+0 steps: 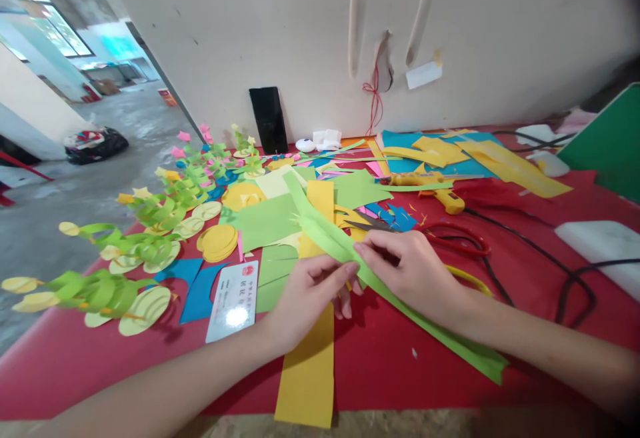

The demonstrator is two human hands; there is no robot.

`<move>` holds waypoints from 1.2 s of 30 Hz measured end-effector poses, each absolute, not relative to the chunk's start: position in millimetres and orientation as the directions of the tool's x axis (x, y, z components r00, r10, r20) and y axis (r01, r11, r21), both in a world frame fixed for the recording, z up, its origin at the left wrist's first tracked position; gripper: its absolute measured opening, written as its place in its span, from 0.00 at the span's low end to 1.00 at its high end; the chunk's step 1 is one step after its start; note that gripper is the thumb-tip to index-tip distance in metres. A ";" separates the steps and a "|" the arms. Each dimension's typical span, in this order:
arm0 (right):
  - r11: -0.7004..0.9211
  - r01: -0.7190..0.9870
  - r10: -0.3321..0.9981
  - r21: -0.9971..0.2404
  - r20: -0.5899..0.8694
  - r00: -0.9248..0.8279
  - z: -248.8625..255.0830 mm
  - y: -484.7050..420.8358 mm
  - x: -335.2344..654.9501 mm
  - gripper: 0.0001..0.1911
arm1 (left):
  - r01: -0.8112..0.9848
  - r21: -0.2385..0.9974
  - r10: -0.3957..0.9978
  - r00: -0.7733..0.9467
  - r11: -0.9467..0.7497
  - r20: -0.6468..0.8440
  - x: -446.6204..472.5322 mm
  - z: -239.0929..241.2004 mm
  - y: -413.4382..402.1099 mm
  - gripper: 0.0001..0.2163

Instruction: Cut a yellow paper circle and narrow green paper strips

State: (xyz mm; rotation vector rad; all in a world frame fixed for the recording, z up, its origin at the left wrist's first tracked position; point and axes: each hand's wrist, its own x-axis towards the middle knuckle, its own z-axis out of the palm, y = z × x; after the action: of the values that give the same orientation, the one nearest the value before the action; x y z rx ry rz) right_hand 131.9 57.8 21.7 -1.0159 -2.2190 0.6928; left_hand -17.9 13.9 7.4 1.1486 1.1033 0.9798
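Observation:
Both of my hands grip a long green paper strip that runs slantwise over the red table. My left hand pinches it near the middle, thumb on top. Just to the right, my right hand has thumb and fingers closed on the same strip. Under my left hand lies a long yellow paper strip. Scissors with red handles rest beyond my right hand, partly hidden by it. Green paper sheets and a white printed card lie to the left.
Several paper plants with curled green leaves line the table's left side. A yellow glue gun with a black cord lies right of centre. A black phone leans on the wall. Blue paper scraps lie near the scissors; a white block is at right.

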 end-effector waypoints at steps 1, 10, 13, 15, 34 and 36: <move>0.572 0.479 0.796 -0.665 0.312 -0.518 20.3 56.9 131.4 0.16 | -0.030 0.988 0.972 0.188 0.150 -0.142 -18.1 7.7 14.0 0.12; 0.508 0.409 0.836 -0.758 0.321 -0.444 12.7 57.4 130.0 0.15 | -0.012 0.992 0.973 0.194 0.127 -0.122 -21.3 2.1 12.9 0.14; 0.446 0.356 0.837 -0.821 0.242 -0.491 15.5 57.4 130.0 0.14 | 0.014 0.994 0.976 0.189 0.105 -0.106 -21.0 -1.9 14.0 0.14; 0.411 0.342 0.843 -0.845 0.210 -0.495 16.7 57.9 129.8 0.12 | 0.060 0.995 0.976 0.196 0.080 -0.090 -20.4 -0.5 14.2 0.13; 0.409 0.303 0.855 -0.861 0.246 -0.456 9.2 56.4 128.6 0.12 | 0.936 -0.341 0.976 -0.148 0.086 -0.160 -83.7 37.4 -34.0 0.13; 0.431 0.302 0.846 -0.850 0.264 -0.462 6.7 56.6 128.3 0.12 | 0.941 -0.328 0.976 -0.139 0.079 -0.165 -81.5 38.1 -34.0 0.12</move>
State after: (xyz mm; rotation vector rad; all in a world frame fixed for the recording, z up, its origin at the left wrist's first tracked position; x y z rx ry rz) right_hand 128.3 56.6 6.7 -0.9671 -1.9766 0.9794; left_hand -81.5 -34.0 38.1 2.1219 2.3763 -0.5851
